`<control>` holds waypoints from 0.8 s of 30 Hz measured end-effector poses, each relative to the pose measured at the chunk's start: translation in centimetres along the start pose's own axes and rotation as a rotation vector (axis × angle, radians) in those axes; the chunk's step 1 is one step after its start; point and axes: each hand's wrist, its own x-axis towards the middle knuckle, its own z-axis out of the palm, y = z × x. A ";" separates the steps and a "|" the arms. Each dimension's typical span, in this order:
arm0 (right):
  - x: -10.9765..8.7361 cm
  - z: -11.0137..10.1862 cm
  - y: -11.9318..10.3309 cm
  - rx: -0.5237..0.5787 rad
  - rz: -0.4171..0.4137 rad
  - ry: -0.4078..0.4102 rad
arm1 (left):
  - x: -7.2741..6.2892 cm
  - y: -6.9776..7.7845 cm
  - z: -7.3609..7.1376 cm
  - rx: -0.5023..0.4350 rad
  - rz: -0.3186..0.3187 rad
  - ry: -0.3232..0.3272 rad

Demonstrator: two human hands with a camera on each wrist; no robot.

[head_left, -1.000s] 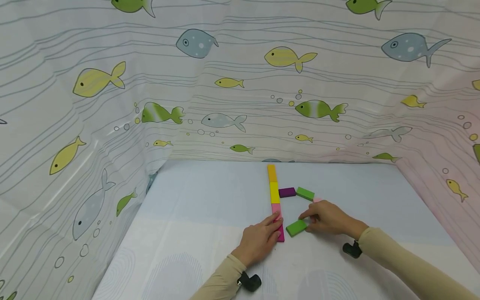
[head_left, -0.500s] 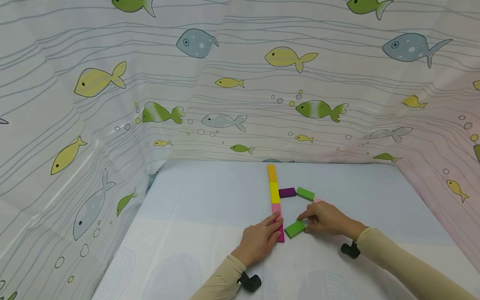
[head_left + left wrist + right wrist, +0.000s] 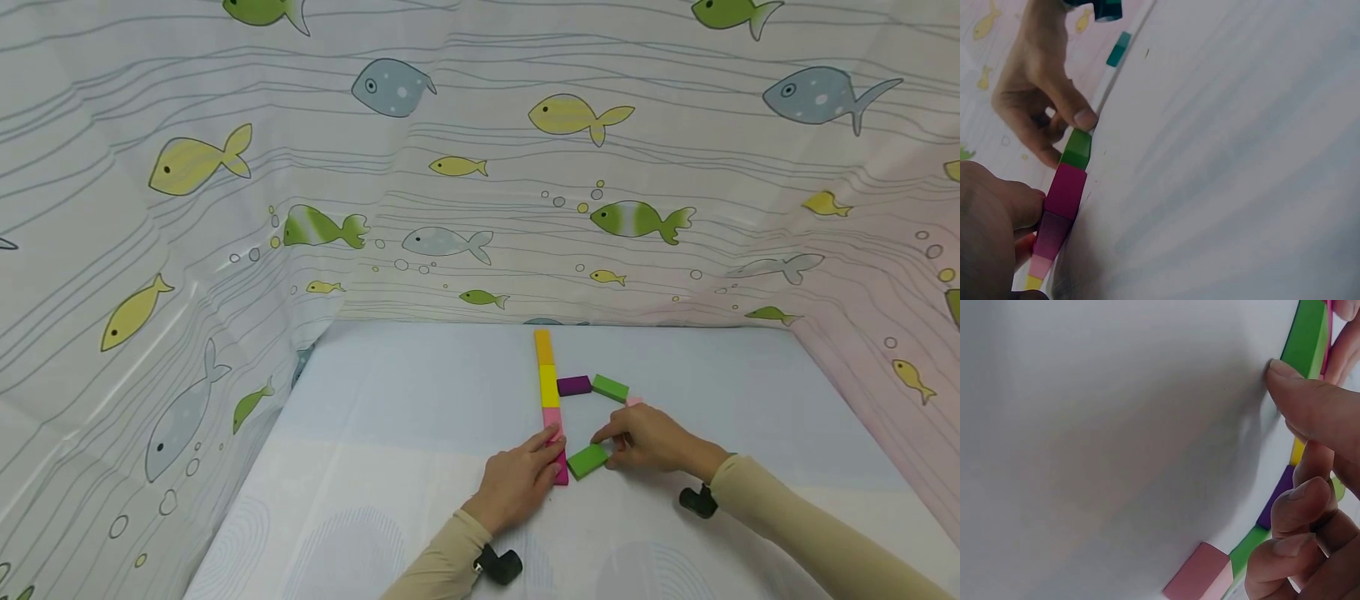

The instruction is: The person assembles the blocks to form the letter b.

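A straight row of flat blocks runs away from me in the head view: an orange block (image 3: 543,346), a yellow block (image 3: 549,386), a pink block (image 3: 551,417) and a magenta block (image 3: 562,476). My left hand (image 3: 517,479) rests its fingertips on the pink and magenta end, partly hiding it. My right hand (image 3: 651,437) pinches a green block (image 3: 587,460) between thumb and forefinger; its left end lies against or very near the magenta block. In the left wrist view that green block (image 3: 1076,149) adjoins the magenta block (image 3: 1066,190).
A purple block (image 3: 574,385), another green block (image 3: 611,387) and a light pink block (image 3: 634,401), partly behind my right hand, curve off the row. A teal piece (image 3: 1119,49) lies farther off in the left wrist view. A fish-patterned curtain (image 3: 465,200) surrounds the white table (image 3: 390,392).
My right hand has slid the green block a little left and toward me, closing the gap to the magenta block. My left hand has stayed in place.
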 end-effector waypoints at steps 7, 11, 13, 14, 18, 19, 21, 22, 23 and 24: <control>0.0 0.1 -0.1 -0.004 -0.009 0.006 | 0.0 0.0 0.0 -0.001 0.001 0.005; 0.0 0.1 -0.1 -0.003 -0.017 0.012 | 0.0 -0.1 0.0 -0.002 0.001 0.007; 0.0 0.0 -0.1 -0.001 -0.020 0.015 | 0.0 -0.1 0.1 -0.010 -0.001 0.007; 0.0 0.0 -0.1 -0.002 -0.019 0.015 | 0.0 -0.1 0.1 -0.009 0.000 0.006; 0.0 0.0 0.0 -0.003 -0.016 0.014 | 0.0 -0.1 0.0 -0.013 0.001 0.007; 0.0 0.0 0.0 -0.004 -0.014 0.014 | 0.0 -0.1 0.0 -0.014 0.000 0.007; 0.0 0.0 0.0 0.000 -0.014 0.014 | 0.0 0.0 0.0 -0.014 -0.003 0.005; 0.0 0.0 0.0 0.001 -0.013 0.013 | 0.0 0.0 0.0 -0.014 -0.005 0.005; -0.1 0.0 0.0 0.002 -0.012 0.013 | 0.0 0.0 0.0 -0.014 -0.005 0.004; -0.1 0.1 0.0 0.004 -0.012 0.014 | 0.0 0.0 0.0 -0.014 -0.006 0.003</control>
